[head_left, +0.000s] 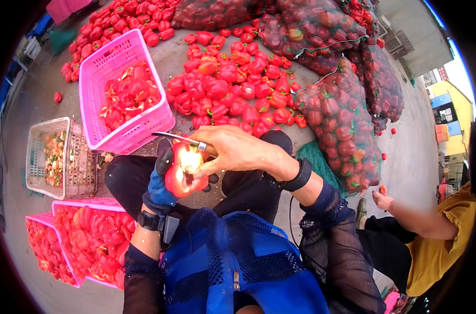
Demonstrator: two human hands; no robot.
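Observation:
My left hand [158, 192], in a blue and black glove, is closed around a red bell pepper [173, 175]. The pepper is cut open, and its pale inside shines brightly toward me. Bare-skinned, my right hand [238, 149] grips a small knife [202, 146] with a thin curved blade and metal collar. The blade points left over the pepper's top, and my right thumb rests at the opening. Most of the knife's handle is hidden in my fingers. Beyond my hands lies a heap of whole red bell peppers [225, 86].
A pink crate [144, 128] holds cut peppers. Left of it, a whitish crate [65, 180] contains pale green scraps. Pink crates full of pepper pieces [94, 240] stand at lower left. Mesh sacks of peppers [337, 125] lie at right, near a person in a yellow top [437, 251] holding a small red piece.

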